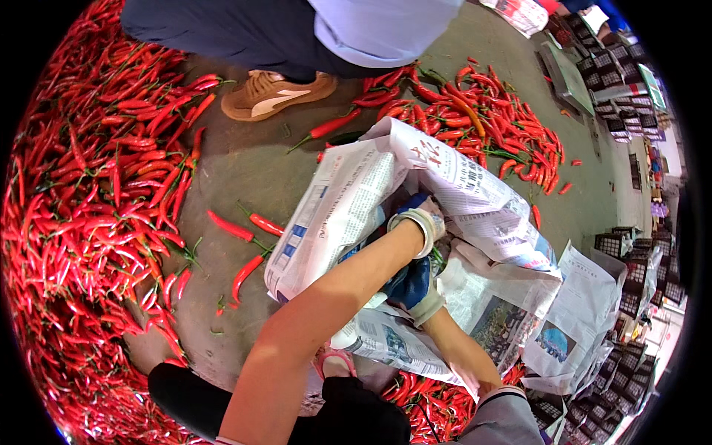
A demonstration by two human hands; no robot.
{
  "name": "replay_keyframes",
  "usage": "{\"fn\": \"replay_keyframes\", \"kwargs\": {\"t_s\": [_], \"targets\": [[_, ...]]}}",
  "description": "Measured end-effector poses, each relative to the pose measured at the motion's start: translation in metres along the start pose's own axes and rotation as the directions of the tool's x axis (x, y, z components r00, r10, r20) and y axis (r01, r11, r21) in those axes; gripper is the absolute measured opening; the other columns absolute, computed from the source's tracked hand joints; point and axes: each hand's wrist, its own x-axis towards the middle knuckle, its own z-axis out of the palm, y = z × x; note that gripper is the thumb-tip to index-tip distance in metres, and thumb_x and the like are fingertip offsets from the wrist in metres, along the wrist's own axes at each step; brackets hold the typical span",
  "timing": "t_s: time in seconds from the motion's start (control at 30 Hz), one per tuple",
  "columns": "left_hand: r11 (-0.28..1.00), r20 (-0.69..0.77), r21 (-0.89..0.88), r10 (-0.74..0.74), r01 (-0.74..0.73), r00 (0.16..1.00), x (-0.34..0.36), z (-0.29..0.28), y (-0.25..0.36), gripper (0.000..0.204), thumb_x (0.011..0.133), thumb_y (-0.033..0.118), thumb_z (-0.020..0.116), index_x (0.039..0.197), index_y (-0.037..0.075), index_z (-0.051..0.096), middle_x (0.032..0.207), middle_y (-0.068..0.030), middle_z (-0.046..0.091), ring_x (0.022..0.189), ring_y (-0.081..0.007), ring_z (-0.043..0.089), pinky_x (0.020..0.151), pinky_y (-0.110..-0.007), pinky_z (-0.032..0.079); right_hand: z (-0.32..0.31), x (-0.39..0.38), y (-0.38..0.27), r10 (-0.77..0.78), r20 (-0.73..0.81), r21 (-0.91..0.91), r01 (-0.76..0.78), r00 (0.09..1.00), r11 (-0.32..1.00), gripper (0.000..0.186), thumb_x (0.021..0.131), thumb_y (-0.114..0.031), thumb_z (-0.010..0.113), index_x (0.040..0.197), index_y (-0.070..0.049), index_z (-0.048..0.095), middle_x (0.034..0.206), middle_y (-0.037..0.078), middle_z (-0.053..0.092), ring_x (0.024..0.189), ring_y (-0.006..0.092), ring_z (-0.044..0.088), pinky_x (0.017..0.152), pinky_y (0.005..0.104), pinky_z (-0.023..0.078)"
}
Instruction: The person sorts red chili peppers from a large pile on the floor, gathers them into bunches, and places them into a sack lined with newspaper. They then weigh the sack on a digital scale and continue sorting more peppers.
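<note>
Large sheets of newspaper point(475, 194) stand up and fold outward around an opening in front of me, hiding whatever holds them up. Both my hands, in blue-palmed gloves with pale cuffs, reach down inside. My left hand point(424, 206) is at the far side of the opening, its fingers hidden behind the wrist and paper. Nearer to me, my right hand point(412, 285) is bent inward below the left forearm, and its fingertips are also out of sight. A few green stems point(437, 259) show between the paper and the gloves. What either hand holds, if anything, cannot be seen.
A big heap of red chili peppers point(89, 222) covers the left side. Another pile point(504, 126) lies beyond the newspaper, with loose chilies between. A person's brown shoe point(278, 95) stands ahead. At right are more newspaper point(571, 319), stacked dark crates point(630, 70) and a flat scale-like platform point(567, 78).
</note>
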Motion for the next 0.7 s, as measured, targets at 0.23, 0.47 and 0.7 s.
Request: {"fn": "replay_keyframes", "kwargs": {"t_s": [0.23,0.47,0.7], "targets": [[0.975,-0.362,-0.107,0.143,-0.193,0.921,-0.055,-0.098,0.051,0.024,0.079,0.039,0.060,0.084,0.018,0.071,0.087,-0.0059,0.068,0.082,-0.0214,0.065,0.067,-0.037,0.049,-0.022,-0.001,-0.020,-0.078,-0.126,-0.310,0.035,0.989,0.950,0.044,0.095,-0.039,0.044,0.128,-0.010,0.048,0.126,0.010,0.055,0.114,0.0263,0.053,0.100,0.0409,0.040],[0.892,-0.893,-0.374,-0.273,-0.254,0.358,-0.237,-0.125,0.041,0.032,0.072,0.023,0.064,0.102,0.011,0.062,0.098,-0.0102,0.062,0.091,-0.0286,0.061,0.078,-0.039,0.049,0.003,-0.070,-0.037,-0.408,0.093,-0.562,0.386,0.908,0.732,0.041,0.096,-0.034,0.046,0.130,-0.010,0.047,0.125,0.009,0.054,0.110,0.0233,0.054,0.101,0.0351,0.039],[0.233,-0.293,-0.954,-0.857,0.187,-0.425,-0.426,0.050,0.001,0.037,0.070,0.005,0.071,0.107,0.002,0.064,0.089,-0.0131,0.066,0.081,-0.0288,0.064,0.076,-0.037,0.050,0.143,-0.099,0.141,-0.334,0.641,-0.673,0.715,0.691,0.188,0.035,0.092,-0.027,0.051,0.116,-0.001,0.053,0.098,0.009,0.062,0.081,0.0177,0.059,0.070,0.0285,0.047]]}}
